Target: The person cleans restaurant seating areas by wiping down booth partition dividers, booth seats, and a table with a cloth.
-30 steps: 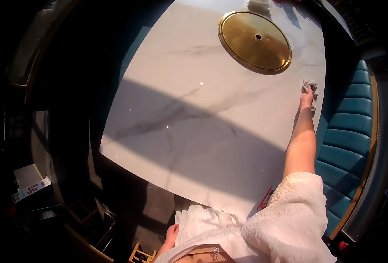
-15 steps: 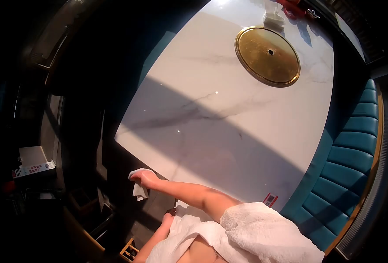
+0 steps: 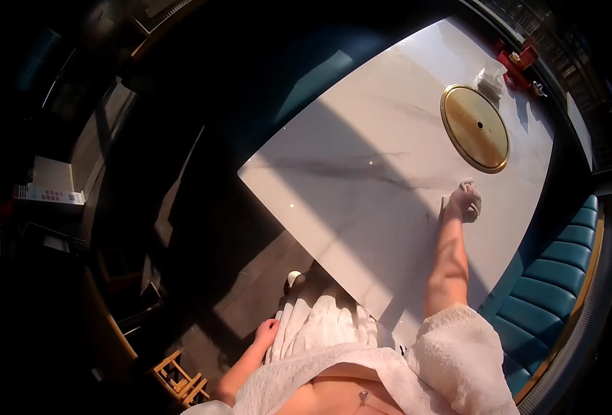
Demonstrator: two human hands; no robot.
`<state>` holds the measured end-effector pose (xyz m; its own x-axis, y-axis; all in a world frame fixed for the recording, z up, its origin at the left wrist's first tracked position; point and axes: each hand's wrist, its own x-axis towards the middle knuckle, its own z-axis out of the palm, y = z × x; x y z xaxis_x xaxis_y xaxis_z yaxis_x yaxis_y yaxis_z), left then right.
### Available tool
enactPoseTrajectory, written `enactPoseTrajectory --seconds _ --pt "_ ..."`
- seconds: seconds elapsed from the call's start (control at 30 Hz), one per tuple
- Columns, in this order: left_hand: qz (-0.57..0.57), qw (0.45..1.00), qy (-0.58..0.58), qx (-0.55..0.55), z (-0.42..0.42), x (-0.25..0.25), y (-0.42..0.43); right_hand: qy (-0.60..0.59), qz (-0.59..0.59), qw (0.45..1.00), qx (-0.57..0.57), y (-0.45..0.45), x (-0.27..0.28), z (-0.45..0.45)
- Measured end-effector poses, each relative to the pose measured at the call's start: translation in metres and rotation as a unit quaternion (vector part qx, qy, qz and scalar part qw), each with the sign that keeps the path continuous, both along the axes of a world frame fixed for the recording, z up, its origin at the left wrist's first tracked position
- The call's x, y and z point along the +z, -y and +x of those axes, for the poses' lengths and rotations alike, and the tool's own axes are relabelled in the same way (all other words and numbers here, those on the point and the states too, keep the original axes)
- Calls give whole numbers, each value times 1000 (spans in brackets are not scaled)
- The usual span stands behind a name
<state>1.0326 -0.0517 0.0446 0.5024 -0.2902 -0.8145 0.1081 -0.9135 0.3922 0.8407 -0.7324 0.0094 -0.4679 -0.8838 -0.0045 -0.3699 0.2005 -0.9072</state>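
My right hand [image 3: 462, 198] is closed on a crumpled grey cloth [image 3: 474, 209] and presses it on the white marbled table [image 3: 333, 173]. The cloth lies just below the round gold disc [image 3: 465, 131], which has a small dark hole in it; hand and disc are apart. Low beside my white pleated skirt [image 3: 319, 318] hangs my left hand [image 3: 267, 333], its fingers curled in and nothing visible in them.
Behind the disc stand a clear bag of white tissues [image 3: 490, 79] and red items [image 3: 520, 62]. A teal padded bench [image 3: 548, 294] runs along the right. At lower left are a wooden stool [image 3: 180, 379] and a white box with printing [image 3: 50, 187].
My right hand went from the table's right side to beyond its near left edge, then back onto the tabletop, keeping the cloth. The view has shifted, with the table now farther right.
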Motion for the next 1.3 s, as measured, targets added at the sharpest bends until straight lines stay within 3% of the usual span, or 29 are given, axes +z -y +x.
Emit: enactPoseTrajectory --seconds 0.07,0.1,0.13,0.2,0.3,0.37,0.4,0.5,0.53,0.63,0.73,0.8,0.87,0.93,0.97,1.07,1.13,1.2,1.3 --pt "7 1000 -12 20 -16 -8 -35 -96 -30 989 109 -56 31 113" --pt "11 1000 -18 20 -4 -19 -37 -114 -117 961 223 -76 35 176" --pt "0 998 -34 50 -4 -14 -42 -67 -107 945 302 -123 60 234" --pt "-42 990 -70 113 -5 -7 -57 -60 -96 862 494 -209 61 321" --pt "-49 992 -31 114 2 -13 -75 -28 -54 765 641 -325 66 374" --pt "-42 986 -43 153 5 -11 -89 -1 73 711 699 -363 78 373" --pt "-51 982 -46 174 20 -15 -89 38 157 687 708 -365 91 373" --pt "-77 972 -24 219 48 -22 -101 153 104 737 650 -340 98 353" --pt "-74 973 -8 220 47 -22 -107 203 115 759 608 -321 117 336" --pt "-43 980 10 194 81 -28 -124 218 -17 870 442 -257 124 280" --pt "-9 984 20 174 113 -16 -115 14 -83 971 226 -196 115 208" --pt "-4 985 38 171 137 -15 -97 -78 31 989 125 -174 109 182" --pt "-1 994 43 100 175 -27 -74 -248 28 965 81 -169 46 205" --pt "-4 994 58 95 186 -23 -51 -225 -23 955 192 -191 35 245" --pt "11 993 62 96 203 -18 -27 -214 -40 925 312 -217 44 296" --pt "-10 995 76 63 222 -1 22 -94 -78 752 648 -305 91 390" --pt "-44 997 55 -23 241 9 67 -5 20 749 663 -303 99 432" --pt "-66 996 41 -37 255 19 97 105 80 802 582 -240 120 450" --pt "-75 996 31 26 267 20 117 206 -69 890 401 -87 140 408"
